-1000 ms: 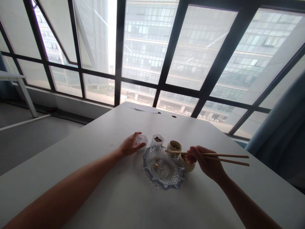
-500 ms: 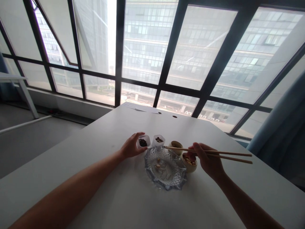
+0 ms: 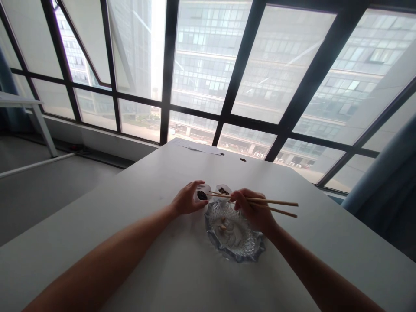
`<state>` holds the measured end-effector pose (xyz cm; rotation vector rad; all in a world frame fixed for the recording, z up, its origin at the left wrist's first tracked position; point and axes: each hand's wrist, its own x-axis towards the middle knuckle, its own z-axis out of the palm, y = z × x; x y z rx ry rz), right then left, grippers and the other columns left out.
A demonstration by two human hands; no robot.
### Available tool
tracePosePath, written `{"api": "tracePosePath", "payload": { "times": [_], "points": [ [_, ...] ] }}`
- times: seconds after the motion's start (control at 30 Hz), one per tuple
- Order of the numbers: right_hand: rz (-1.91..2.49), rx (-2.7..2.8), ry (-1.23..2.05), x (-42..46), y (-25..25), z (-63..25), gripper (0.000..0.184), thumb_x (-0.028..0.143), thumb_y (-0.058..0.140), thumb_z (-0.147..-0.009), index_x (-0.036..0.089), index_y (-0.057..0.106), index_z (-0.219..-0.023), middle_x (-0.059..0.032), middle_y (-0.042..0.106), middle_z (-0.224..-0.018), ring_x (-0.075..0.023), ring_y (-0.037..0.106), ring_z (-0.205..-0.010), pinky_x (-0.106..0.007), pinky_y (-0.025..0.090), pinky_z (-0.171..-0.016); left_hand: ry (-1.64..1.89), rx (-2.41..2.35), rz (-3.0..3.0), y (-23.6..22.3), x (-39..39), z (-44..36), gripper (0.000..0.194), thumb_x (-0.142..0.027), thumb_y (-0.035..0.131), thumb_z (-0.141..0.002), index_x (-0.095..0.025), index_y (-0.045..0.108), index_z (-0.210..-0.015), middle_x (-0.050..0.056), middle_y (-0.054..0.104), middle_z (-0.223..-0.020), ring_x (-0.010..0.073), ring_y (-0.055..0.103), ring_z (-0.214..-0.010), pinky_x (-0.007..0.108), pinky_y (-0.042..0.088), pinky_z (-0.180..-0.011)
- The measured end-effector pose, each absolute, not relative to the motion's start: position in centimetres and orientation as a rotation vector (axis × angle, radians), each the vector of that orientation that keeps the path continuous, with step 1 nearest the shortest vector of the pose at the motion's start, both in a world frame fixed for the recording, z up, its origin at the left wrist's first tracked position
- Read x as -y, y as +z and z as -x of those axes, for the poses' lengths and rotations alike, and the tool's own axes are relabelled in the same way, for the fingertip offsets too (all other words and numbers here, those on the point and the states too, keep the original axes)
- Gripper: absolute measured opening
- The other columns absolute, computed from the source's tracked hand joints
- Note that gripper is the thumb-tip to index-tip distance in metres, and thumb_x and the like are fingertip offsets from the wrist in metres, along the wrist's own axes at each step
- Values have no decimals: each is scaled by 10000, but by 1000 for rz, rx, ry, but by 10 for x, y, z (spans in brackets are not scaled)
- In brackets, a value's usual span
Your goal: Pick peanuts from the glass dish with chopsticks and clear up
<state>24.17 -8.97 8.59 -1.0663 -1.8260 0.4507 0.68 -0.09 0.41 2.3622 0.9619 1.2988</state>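
My left hand curls its thumb and fingers round a small white cup holding dark seed-like bits. My right hand grips a pair of wooden chopsticks, whose tips reach the near right rim of that cup. Whether anything is pinched between the tips is too small to tell. Beside it stands a second white cup with dark, flat pieces inside. Just below both cups lies a clear cut-glass dish with a few pale pieces in it. My right hand hides what stands behind it.
Everything stands on a white table. Papers and two dark round spots lie near its far edge. Large black-framed windows rise beyond, with a blue curtain on the right and another white table at far left.
My right hand has moved left with the chopsticks, from the round bowls to the cup in my left hand. It now covers those bowls. The left hand keeps its grip; the view has shifted slightly.
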Motion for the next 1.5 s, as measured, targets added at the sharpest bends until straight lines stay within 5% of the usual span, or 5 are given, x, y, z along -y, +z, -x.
{"api": "tracePosePath", "payload": {
  "times": [0.23, 0.8, 1.1, 1.5],
  "points": [
    [1153, 1752, 739, 129, 86, -278, 508, 627, 625, -853, 156, 695, -675, -68, 660, -561, -155, 600, -446, -231, 487, -420, 1286, -1002, -2327, 3, -1, -6, 623, -399, 727, -736, -211, 494, -1282, 141, 634, -1227, 297, 629, -1094, 444, 528, -911],
    [1101, 1939, 721, 140, 67, -297, 440, 495, 553, -953, 159, 688, -703, -59, 654, -585, -150, 610, -503, -232, 493, -474, 1235, -1046, -2353, 4, -1, -5, 590, -437, 680, -778, -194, 473, -1275, 157, 630, -1234, 299, 627, -1102, 442, 532, -895],
    [1196, 1430, 791, 138, 62, -289, 535, 697, 684, -753, 168, 674, -676, -66, 658, -547, -159, 578, -409, -247, 473, -386, 1225, -1054, -2330, 5, -1, -6, 599, -433, 692, -770, -200, 476, -1278, 149, 637, -1218, 293, 637, -1076, 444, 532, -891],
    [1033, 910, 942, 129, 55, -299, 439, 553, 856, -631, 154, 681, -685, -54, 656, -563, -146, 577, -445, -220, 478, -361, 1218, -1074, -2330, 7, 1, -6, 593, -446, 687, -769, -188, 486, -1263, 154, 645, -1200, 293, 646, -1051, 441, 539, -875]
  ]
}}
